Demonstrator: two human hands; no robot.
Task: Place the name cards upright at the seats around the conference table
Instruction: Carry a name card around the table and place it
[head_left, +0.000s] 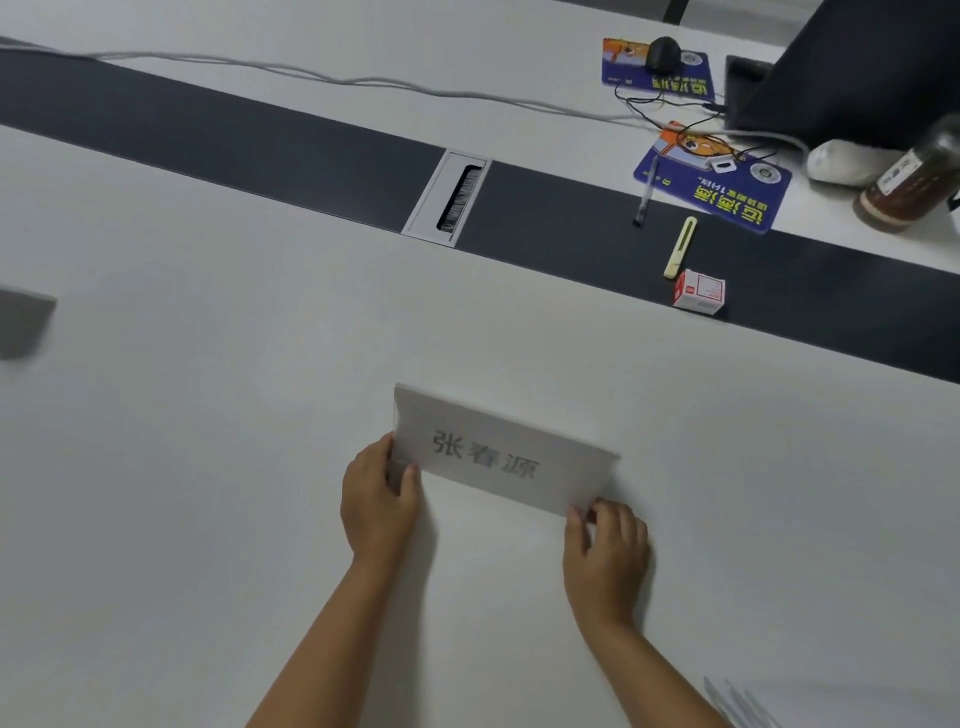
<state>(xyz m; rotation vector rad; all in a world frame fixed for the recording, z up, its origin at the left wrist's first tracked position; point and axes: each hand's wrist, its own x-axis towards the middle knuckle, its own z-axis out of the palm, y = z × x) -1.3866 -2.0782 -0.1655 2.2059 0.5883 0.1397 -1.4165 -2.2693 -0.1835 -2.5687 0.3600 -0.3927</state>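
Two hands, left hand (378, 499) and right hand (605, 543), pinch the name card's (501, 454) lower corners; its long axis slants down-right, bare white table (234, 441) all around.

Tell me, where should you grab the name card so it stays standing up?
Hold the name card by its two short ends, coming from the near side, as the left hand and right hand do now. It is long, thin and folded, so pinching both ends probably keeps it from twisting and leaves the printed name uncovered.
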